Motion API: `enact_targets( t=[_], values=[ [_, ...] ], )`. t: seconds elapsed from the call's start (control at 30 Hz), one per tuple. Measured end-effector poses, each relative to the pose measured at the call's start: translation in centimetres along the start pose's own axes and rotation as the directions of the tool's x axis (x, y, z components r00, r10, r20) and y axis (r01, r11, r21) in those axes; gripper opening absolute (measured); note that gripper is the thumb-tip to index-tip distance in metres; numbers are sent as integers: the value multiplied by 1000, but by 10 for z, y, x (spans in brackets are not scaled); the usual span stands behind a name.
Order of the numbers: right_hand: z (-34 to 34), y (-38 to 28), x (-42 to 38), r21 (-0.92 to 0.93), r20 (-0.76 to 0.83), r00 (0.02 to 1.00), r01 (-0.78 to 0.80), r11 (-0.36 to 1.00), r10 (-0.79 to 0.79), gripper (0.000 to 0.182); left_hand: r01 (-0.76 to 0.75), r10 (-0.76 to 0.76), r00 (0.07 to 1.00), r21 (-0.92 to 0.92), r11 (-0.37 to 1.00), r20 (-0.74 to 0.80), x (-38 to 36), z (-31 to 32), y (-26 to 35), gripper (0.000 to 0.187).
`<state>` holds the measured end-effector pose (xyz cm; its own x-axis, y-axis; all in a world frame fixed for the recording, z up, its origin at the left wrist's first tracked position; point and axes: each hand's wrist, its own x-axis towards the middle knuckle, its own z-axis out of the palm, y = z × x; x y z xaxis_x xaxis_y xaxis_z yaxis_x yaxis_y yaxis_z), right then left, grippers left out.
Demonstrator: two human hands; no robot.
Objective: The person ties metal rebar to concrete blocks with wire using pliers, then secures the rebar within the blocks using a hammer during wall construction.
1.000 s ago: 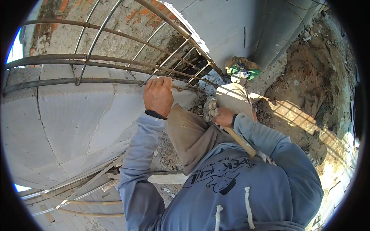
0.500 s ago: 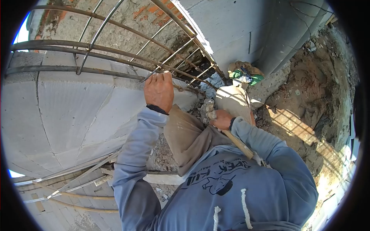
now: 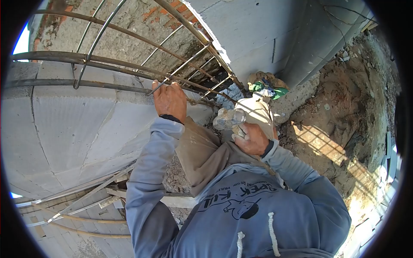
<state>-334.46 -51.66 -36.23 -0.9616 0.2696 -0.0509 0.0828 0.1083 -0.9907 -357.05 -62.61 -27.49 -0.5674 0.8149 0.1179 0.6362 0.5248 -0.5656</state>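
My left hand is at the end of a steel rebar cage, its fingers curled over a lower bar and stirrup beside the wall. In my right hand is a hammer, gripped close under its heavy, mortar-crusted head. The head lies just above my knees, apart from the cage. Most of the handle is hidden behind my right hand and forearm.
A grey block wall runs along the left under the cage. Another grey panel rises at the top. Crumpled cloths lie beyond my knee. Dug soil slopes on the right, and wooden strips lie at lower left.
The hammer's head has turned from upright to nearly sideways as my right hand rolled with it. My left hand stays on the rebar; the whole view has shifted slightly.
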Motion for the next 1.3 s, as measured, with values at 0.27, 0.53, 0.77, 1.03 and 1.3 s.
enact_targets(
  t=[0.27, 0.53, 0.77, 1.03, 1.3],
  values=[
    [1, -9, 45, -606, -233, 557, 558, 567, -797, 32, -8, 12, 997, -49, 999, 76, 1, -4, -3, 10],
    [67, -11, 89, 661, -244, 970, 165, 732, 1, 24, -47, 49, 998, -54, 997, 48, -1, 1, -7, 10],
    [65, -15, 93, 651, -124, 992, 97, 753, -21, 27, -45, 47, 998, -52, 998, 40, 3, -6, -8, 8],
    [36, 0, 77, 563, -72, 992, -47, 825, 105, 18, -10, 19, 991, -72, 997, 133, 12, -12, -5, 13],
    [36, 4, 65, 543, -5, 980, -164, 824, 199, 20, -48, 47, 999, -68, 997, -7, 4, 2, -5, 18]
  ],
)
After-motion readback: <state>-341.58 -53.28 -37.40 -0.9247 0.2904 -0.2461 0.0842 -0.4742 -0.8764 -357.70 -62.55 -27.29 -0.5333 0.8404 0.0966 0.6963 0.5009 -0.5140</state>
